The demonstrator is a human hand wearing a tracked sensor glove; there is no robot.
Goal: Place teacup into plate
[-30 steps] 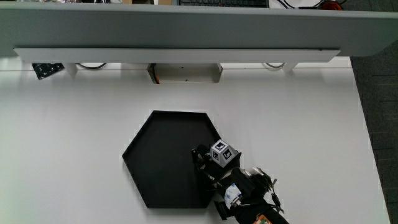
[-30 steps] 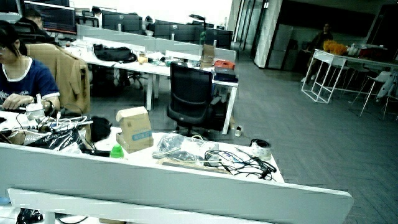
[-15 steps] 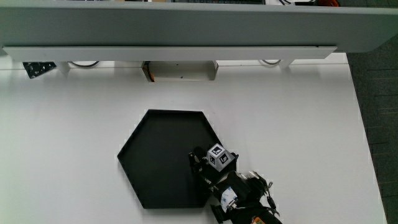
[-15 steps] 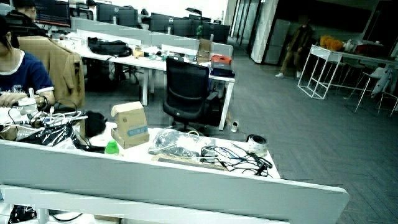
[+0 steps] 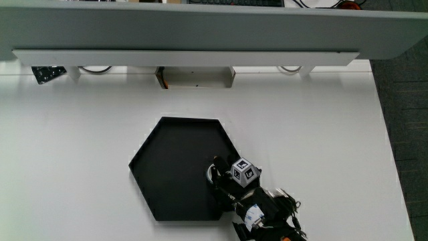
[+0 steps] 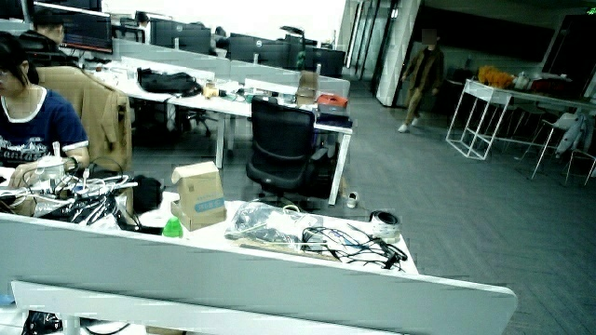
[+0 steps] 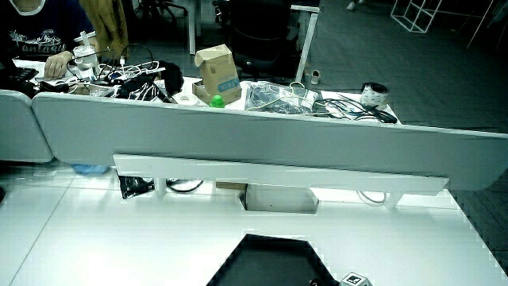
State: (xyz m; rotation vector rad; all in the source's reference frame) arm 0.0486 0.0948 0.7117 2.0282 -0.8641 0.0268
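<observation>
- Little has moved since the earlier frames. Measured against the plate (image 5: 174,167), the hand (image 5: 233,187) keeps nearly the same station at the plate's 4 o'clock corner, and the patterned cube (image 5: 245,173) sits only slightly farther out along that direction.
- Step in hand: placement. The hand is over the plate's 4 o'clock rim, and the forearm (image 5: 267,217) runs off toward the person at 5 o'clock.
- Hand state: the fingers (image 5: 219,175) are curled round a small item with a pale rim. This is probably the teacup (image 5: 212,173), though the glove hides most of it.
- Teacup position: inside the plate's outline, just within the 4 o'clock corner and directly under the fingertips. Whether its base already touches the plate floor cannot be determined.
- Plate position: flat on the white table (image 5: 321,134), at 6 o'clock from the low partition (image 5: 200,40) and well apart from it.
- A side view shows the plate (image 7: 270,258) and the cube (image 7: 355,280) at its 4 o'clock, but not the cup. The remaining side view shows only the partition and the room, not the table.
- Next move, as a judgement:
  - Settle the cup fully onto the plate floor.
  - Confirm that it stands upright and clear of the raised rim.
  - Spread the fingers and withdraw the hand toward 5 o'clock without dragging the cup.
</observation>
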